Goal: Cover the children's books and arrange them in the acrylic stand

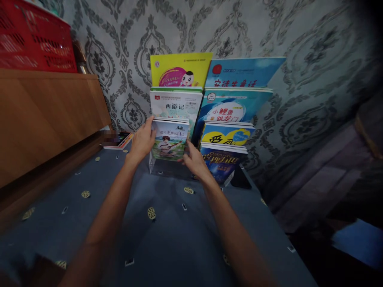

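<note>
A book with a guitar-playing figure on its cover [169, 145] stands upright in the front left row of a clear stepped rack [151, 164]. My left hand [143, 139] grips its left edge near the top corner. Lower down on the opposite side, my right hand [195, 160] has its fingers closed at the book's right edge. Behind it rise a white book [173, 101] and a taller yellow book [179, 65]. The right column holds a dark blue book [220, 163], a yellow-and-blue book [227, 134], a teal book [233, 105] and a blue book [248, 71].
A blue patterned cloth [167, 247] covers the surface under the rack. Some books [118, 140] lie flat at the left, beside a wooden cabinet [50, 119] with a red basket [38, 38] on top. A dark flat object [241, 178] lies right of the rack, before a wallpapered wall [125, 24].
</note>
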### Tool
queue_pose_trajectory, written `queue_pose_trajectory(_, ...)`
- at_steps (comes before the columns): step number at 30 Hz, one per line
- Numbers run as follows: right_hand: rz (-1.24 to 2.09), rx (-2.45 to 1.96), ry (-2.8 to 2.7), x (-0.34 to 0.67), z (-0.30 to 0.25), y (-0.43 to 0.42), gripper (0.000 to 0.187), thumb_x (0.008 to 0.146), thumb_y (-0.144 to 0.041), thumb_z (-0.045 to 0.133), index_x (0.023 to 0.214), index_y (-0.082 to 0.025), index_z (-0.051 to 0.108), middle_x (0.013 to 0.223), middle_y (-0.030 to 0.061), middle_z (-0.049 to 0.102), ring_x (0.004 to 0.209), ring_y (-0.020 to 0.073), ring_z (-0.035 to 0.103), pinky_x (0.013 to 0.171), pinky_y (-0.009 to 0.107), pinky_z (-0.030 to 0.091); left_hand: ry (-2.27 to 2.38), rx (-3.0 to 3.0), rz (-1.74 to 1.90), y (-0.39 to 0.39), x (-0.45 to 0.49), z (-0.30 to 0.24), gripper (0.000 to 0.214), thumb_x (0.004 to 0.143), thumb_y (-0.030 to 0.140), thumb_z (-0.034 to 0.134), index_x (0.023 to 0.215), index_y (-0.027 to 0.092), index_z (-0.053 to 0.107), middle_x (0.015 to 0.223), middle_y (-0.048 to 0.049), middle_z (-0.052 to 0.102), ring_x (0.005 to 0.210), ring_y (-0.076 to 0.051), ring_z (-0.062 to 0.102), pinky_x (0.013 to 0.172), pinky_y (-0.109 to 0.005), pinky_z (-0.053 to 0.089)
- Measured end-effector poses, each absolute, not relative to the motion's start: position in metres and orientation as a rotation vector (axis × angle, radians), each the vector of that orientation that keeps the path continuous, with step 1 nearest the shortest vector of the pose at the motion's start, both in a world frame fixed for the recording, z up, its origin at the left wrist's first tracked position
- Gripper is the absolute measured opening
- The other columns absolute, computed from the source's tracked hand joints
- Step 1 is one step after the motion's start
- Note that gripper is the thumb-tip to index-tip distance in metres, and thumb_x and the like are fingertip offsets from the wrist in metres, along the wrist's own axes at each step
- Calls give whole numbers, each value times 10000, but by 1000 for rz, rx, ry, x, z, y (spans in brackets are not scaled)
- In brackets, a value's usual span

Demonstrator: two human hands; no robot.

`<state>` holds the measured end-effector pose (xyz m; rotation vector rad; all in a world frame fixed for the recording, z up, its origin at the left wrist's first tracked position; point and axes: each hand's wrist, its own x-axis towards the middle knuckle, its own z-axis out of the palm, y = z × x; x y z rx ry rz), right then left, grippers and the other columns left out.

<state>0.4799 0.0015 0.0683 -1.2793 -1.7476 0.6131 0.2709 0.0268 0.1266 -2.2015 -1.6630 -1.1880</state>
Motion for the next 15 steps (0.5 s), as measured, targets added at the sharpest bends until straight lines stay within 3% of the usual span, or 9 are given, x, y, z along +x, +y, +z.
queue_pose_trajectory(5,611,-1322,-1755,479,71,-5,669,838,-77,425,1504,-133,434,1117,140,736,859,258,757,844,450,621,-1648,-2195,-1138,17,267,129,560,995,239,450,1540,178,336,1427,-175,557,1315,-365,561,1110,-523,440)
queue_pose_trajectory(10,482,-1215,-1609,468,53,-36,506,870,-103,405,1356,-152,537,1228,148,678,797,207,728,807,388,577,-1651,-2175,-1200,8,255,105,588,1002,260,445,1560,179,280,1460,-184,532,1309,-329,566,1108,-489,446)
queue_pose_trajectory(13,461,-1091,-1762,454,25,-63,292,837,-71,415,957,-198,648,906,44,684,745,171,673,795,311,517,-1814,-2161,-1034,5,243,76,527,999,255,424,1516,178,357,1405,-180,569,1264,-323,600,1055,-472,489)
queue_pose_trajectory(15,491,-1036,-1974,444,4,-78,246,761,-22,445,730,-213,596,759,17,633,745,173,627,761,279,470,-1965,-2133,-828,5,233,53,466,996,254,423,1455,175,445,1370,-184,582,1235,-327,616,1014,-455,516)
